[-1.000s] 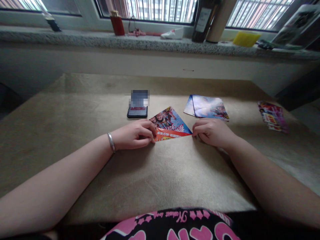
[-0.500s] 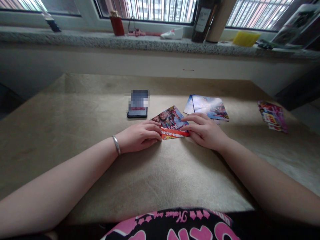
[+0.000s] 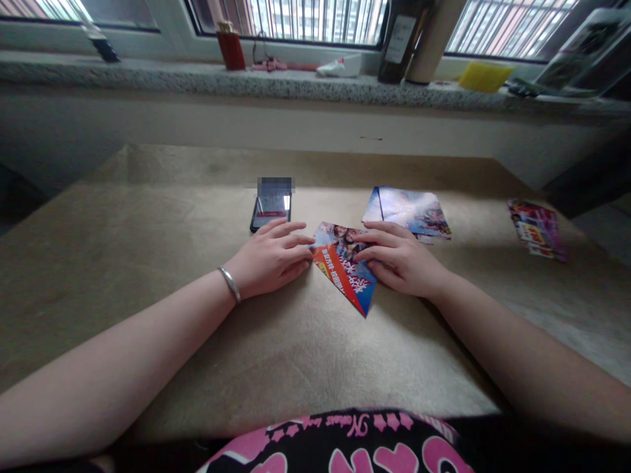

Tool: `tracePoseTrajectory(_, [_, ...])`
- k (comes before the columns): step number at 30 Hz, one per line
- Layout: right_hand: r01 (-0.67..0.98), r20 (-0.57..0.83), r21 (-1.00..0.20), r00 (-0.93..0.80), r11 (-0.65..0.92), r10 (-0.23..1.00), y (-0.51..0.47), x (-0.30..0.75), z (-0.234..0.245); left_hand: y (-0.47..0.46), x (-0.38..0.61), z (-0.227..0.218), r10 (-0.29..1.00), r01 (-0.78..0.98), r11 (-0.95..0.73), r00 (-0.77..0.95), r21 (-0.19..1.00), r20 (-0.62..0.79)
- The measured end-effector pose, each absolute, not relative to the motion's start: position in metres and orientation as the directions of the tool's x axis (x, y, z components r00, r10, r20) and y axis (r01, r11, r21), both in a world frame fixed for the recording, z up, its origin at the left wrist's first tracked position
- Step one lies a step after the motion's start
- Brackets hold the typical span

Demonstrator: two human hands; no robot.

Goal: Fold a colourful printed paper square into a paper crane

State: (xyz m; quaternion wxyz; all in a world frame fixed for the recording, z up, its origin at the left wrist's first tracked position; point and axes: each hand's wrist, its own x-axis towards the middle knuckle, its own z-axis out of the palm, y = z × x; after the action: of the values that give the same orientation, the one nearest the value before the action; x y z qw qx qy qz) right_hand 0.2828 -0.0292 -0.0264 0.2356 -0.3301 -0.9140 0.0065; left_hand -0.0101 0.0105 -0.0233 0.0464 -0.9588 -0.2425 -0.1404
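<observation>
A folded printed leaflet (image 3: 345, 266), blue with an orange band of lettering, lies on the table between my hands, one pointed corner toward me. My left hand (image 3: 269, 256) rests palm down with its fingers stretched out, the tips at the leaflet's left edge. On the other side, my right hand (image 3: 407, 263) lays spread fingers over the leaflet's right edge. Its thumb is mostly hidden. Just beyond my left fingers is a dark phone (image 3: 271, 203), partly blurred.
Blue-white printed sheets (image 3: 411, 210) lie beyond my right hand. Farther right is a small stack of colourful leaflets (image 3: 537, 230). Along the back, a stone windowsill (image 3: 305, 82) carries a red container (image 3: 231, 49), a yellow object (image 3: 486, 77) and a dark bottle-like object (image 3: 400, 43).
The leaflet has turned, so its orange band now slants and a corner points toward me. My left hand has shifted slightly up and left, its fingers straighter. My right hand is nearly unmoved.
</observation>
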Motion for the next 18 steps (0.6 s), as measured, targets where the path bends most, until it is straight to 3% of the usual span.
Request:
tracePoseTrajectory(10, [0.542, 0.359, -0.173, -0.742, 0.822, 0.565, -0.027, 0.277, -0.028, 0.004, -0.006, -0.024, 0.577, 0.614, -0.789, 0.753, -0.020, 0.316])
tracePoseTrajectory(18, [0.622, 0.230, -0.154, -0.733, 0.768, 0.640, -0.035, 0.261, -0.030, -0.001, -0.001, -0.021, 0.486, 0.501, -0.865, 0.827, 0.021, 0.283])
